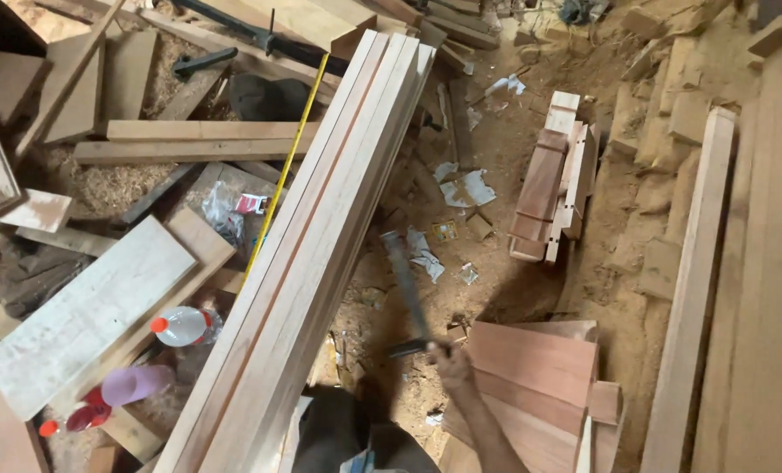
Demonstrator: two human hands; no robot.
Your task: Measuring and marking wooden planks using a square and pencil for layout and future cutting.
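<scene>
Right hand (pixel 450 363) gripping dark, slim, blurred tool (pixel 406 285), possibly hammer, near centre above sawdust floor (pixel 496 289). Left of it: long pale smooth planks (pixel 321 236), yellow tape (pixel 288 162) alongside. Left hand unseen.

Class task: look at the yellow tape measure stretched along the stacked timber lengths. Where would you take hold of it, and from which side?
Probably its free middle span, from the left: the yellow tape measure runs thin and taut beside the timber stack, which blocks the right.
</scene>
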